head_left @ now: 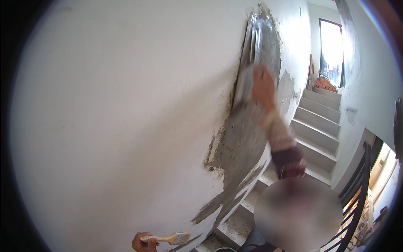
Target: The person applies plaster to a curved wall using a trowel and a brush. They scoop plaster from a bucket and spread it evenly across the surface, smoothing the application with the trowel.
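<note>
Grey plaster (243, 143) runs up the white wall (126, 105), and your right hand (263, 86) is over its upper part at two o'clock; blur hides whether it grips anything, so I cannot tell. At seven o'clock your left hand (145, 242) closes around the pale handle of a flat paintbrush (172, 239), bristles toward three o'clock. Stairs (317, 130) climb at three, a dark railing (362, 201) at four.

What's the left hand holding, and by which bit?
The left hand holds a paintbrush by its pale handle, away from the bristles.
</note>
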Tool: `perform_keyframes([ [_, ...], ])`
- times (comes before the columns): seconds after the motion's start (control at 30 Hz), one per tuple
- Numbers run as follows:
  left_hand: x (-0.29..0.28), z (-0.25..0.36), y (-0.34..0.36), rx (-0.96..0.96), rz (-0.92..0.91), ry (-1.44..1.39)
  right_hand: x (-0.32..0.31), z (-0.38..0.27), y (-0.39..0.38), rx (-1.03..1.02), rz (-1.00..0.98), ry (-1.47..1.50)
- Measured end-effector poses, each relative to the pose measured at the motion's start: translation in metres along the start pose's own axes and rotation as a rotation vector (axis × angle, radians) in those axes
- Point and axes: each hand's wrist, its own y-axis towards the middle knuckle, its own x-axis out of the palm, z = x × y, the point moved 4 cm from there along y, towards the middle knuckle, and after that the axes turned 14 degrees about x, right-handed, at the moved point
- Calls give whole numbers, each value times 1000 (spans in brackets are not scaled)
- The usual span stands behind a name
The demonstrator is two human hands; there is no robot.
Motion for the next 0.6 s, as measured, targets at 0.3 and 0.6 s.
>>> perform_keyframes([
  [0.3,-4,-24,-13,-65,116,-127,7,-4,14,87,-12,77],
  [0.6,-27,-79,-29,162,-56,138,4,3,74,8,-53,-126],
])
